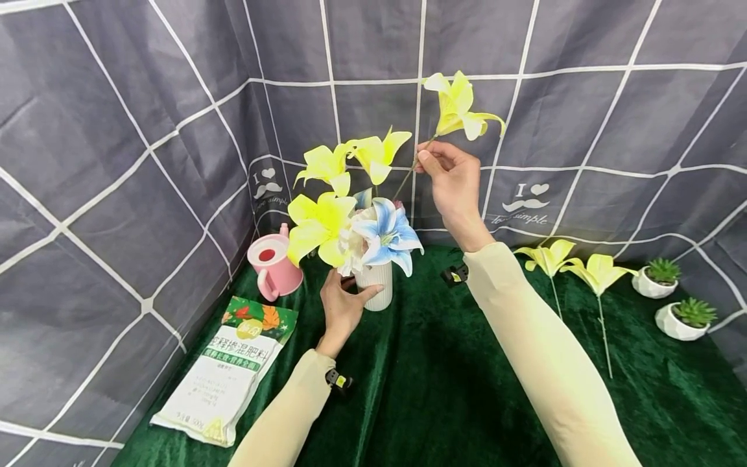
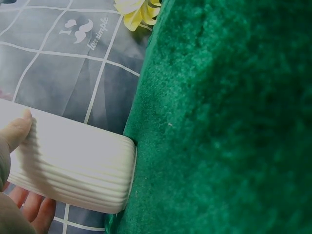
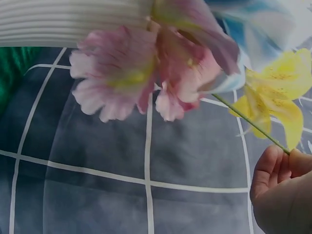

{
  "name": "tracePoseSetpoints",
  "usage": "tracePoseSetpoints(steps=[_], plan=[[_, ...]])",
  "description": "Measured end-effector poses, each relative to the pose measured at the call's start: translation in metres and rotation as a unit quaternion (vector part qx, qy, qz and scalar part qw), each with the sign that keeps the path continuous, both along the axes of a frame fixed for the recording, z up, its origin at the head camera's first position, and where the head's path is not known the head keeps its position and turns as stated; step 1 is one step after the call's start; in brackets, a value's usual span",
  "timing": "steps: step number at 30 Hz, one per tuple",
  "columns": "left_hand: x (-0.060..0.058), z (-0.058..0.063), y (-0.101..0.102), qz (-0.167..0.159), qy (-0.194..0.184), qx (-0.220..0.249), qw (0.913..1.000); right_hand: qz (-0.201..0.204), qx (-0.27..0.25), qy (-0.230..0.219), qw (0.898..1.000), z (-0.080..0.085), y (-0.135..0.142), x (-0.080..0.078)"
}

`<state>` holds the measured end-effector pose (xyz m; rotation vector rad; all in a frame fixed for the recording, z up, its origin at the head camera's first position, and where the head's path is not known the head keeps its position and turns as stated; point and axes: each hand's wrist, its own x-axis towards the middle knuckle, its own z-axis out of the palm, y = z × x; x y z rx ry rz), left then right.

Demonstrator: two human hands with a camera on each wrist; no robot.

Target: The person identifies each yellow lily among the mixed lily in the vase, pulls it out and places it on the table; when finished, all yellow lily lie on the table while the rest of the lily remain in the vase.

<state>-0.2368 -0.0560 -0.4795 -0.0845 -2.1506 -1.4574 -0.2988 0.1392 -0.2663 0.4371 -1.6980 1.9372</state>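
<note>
A white ribbed vase (image 1: pixel 379 288) stands upright on the green cloth, filled with artificial flowers. My left hand (image 1: pixel 343 308) grips its side, thumb in front and fingers round the far side. Between the thumb and fingers of my right hand (image 1: pixel 458 181) is the stem of a yellow lily (image 1: pixel 458 107), its lower end down among the blooms at the vase mouth. Other yellow lilies (image 1: pixel 321 224), a blue-and-white lily (image 1: pixel 388 235) and a white flower (image 1: pixel 350 246) fill the vase. Pink flowers (image 3: pixel 117 73) show on its far side in the right wrist view.
At the left are a pink watering can (image 1: pixel 280 269) and a fertilizer bag (image 1: pixel 233 370). Two loose yellow lilies (image 1: pixel 599 272) lie at the right, near two small succulents in white pots (image 1: pixel 679 321). A grey checked curtain (image 1: pixel 373 45) hangs behind.
</note>
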Motion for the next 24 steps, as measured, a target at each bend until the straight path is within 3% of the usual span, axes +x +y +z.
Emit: tracePoseSetpoints(steps=[13,24], plan=[[0.001,0.001,0.001,0.005,0.002,-0.004,1.0,-0.006,-0.101,0.01,0.995,0.009,0.024,0.006],[0.002,0.002,0.001,0.006,-0.005,-0.005,1.0,0.012,-0.21,0.051,0.976,0.017,0.048,0.009]])
